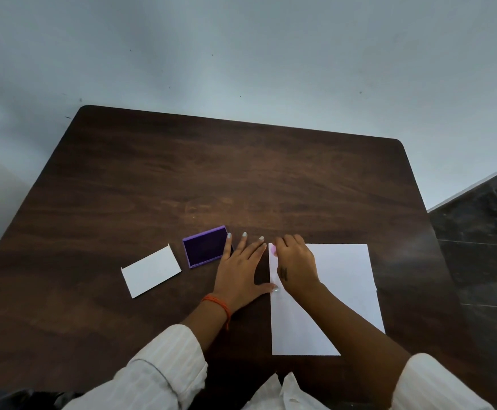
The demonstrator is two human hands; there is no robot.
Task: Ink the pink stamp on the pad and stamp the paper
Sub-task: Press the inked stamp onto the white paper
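Observation:
A white sheet of paper lies on the dark wooden table, right of centre. My right hand is closed over the pink stamp at the paper's top left corner; only a sliver of pink shows by my fingers. My left hand lies flat on the table with fingers spread, its thumb touching the paper's left edge. The open purple ink pad sits just left of my left hand, its right edge touched by my little finger.
A white rectangular lid or card lies left of the ink pad. A pale wall stands behind the table's far edge. Dark floor tiles show to the right of the table.

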